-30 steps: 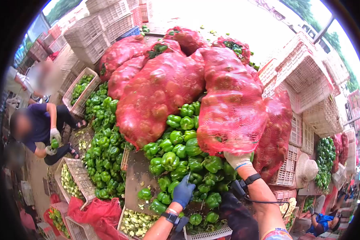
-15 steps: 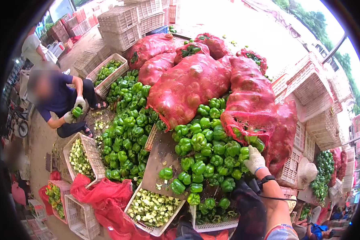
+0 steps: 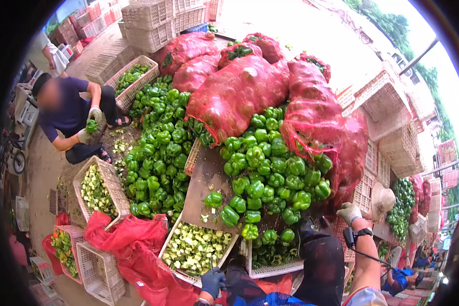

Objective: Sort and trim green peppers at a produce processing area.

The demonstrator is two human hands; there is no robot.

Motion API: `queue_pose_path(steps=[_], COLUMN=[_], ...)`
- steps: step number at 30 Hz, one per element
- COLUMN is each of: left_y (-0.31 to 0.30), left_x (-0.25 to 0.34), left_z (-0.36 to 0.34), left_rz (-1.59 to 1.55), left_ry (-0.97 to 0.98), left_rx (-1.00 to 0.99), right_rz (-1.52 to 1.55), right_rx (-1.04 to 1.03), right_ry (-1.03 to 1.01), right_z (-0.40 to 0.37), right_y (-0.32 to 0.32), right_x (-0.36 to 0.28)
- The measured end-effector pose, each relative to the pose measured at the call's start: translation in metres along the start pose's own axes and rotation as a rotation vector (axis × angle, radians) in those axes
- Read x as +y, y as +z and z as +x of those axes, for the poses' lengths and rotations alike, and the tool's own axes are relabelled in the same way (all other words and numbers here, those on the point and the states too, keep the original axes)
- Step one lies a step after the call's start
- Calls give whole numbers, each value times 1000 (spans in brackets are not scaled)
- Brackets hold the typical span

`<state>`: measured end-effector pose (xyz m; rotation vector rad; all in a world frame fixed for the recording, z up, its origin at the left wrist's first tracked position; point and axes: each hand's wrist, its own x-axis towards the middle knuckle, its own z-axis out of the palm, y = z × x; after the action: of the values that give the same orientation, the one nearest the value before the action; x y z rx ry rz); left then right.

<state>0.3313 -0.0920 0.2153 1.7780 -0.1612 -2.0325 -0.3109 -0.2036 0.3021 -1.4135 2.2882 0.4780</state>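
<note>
My right hand [image 3: 349,212], in a pale glove, is beside the lower right edge of the green pepper heap [image 3: 275,178], below a red mesh sack [image 3: 311,112]. Its fingers look curled, but what they hold, if anything, is too small to tell. My left hand [image 3: 212,281], in a dark blue glove, is at the bottom centre, closed around a small thin tool [image 3: 212,264]. Just above it stands a crate [image 3: 224,257] of pale cut pepper pieces [image 3: 196,249]. Another crate [image 3: 275,269] with green peppers lies between my legs.
A co-worker [image 3: 66,117] sits at the left, holding a green pepper [image 3: 92,126] in gloved hands. A larger pepper pile [image 3: 160,148] lies between us. Stacked crates [image 3: 387,107] and a straw hat [image 3: 382,199] are at the right; red netting [image 3: 132,245] lies lower left.
My right hand has moved away from the peppers, down and to the right. My left hand has come into view at the bottom. The whole view has shifted slightly.
</note>
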Motion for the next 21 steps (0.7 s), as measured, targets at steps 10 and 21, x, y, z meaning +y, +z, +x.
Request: queue_pose_path(steps=[10,21], left_y=[-9,81], left_x=[-5,11], left_z=[36,79], left_rz=[11,135], left_ry=[20,11], left_rx=[63,126], right_rz=[234,563], right_rx=[282,-25], right_ry=[-26,471], right_z=[-8,-105], right_y=[29,176], right_x=[-95,24])
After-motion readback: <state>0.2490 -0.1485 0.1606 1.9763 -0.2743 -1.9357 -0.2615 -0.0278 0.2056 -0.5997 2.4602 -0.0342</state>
